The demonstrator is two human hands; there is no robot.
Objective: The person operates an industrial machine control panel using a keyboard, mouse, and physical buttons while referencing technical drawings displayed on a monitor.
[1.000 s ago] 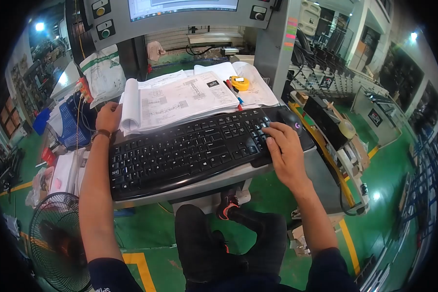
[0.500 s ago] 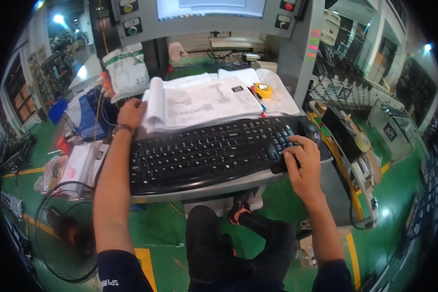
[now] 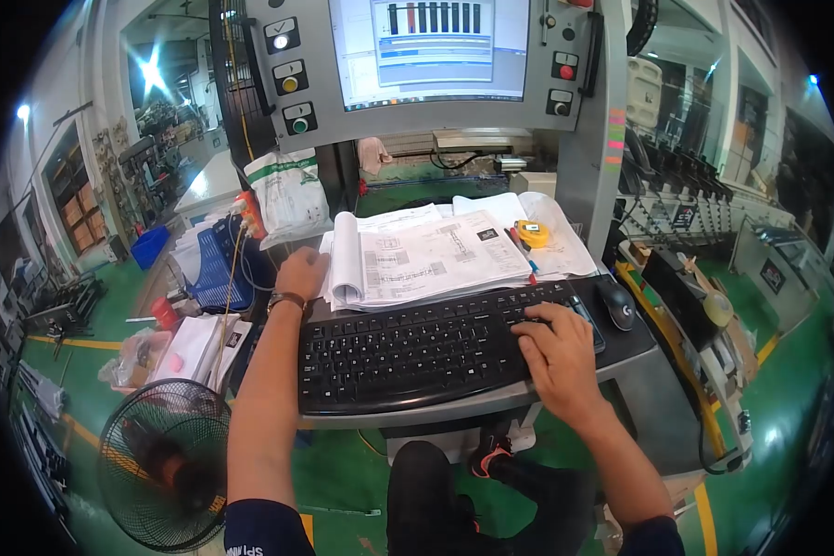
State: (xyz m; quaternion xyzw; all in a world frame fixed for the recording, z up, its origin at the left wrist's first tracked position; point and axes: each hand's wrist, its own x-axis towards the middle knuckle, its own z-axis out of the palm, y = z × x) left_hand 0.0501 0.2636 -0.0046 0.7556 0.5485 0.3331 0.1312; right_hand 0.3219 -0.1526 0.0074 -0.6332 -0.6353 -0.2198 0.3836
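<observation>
My right hand (image 3: 558, 357) is over the number pad at the right end of a black keyboard (image 3: 408, 357), fingers apart and bent, fingertips at the keys. Beside the left edge of a stack of printed drawings (image 3: 435, 255) rests my left hand (image 3: 303, 273), its fingers loosely bent and partly hidden, with no object visible in it. The top sheets are rolled back along that left side. A yellow tape measure (image 3: 531, 233) lies on the papers' right part, near some pens. To the right of the keyboard is a black mouse (image 3: 614, 304).
Above the desk, a monitor (image 3: 435, 56) displays a window with a row of dark bars, flanked by panel buttons. A white bag (image 3: 289, 196) and blue basket (image 3: 222, 264) stand at left. A fan (image 3: 165, 463) is at lower left; a cluttered cart (image 3: 690, 296) stands right.
The view has tilted upward, so more of the monitor shows. My right hand has shifted left across the number pad. My left hand stays by the papers' left edge.
</observation>
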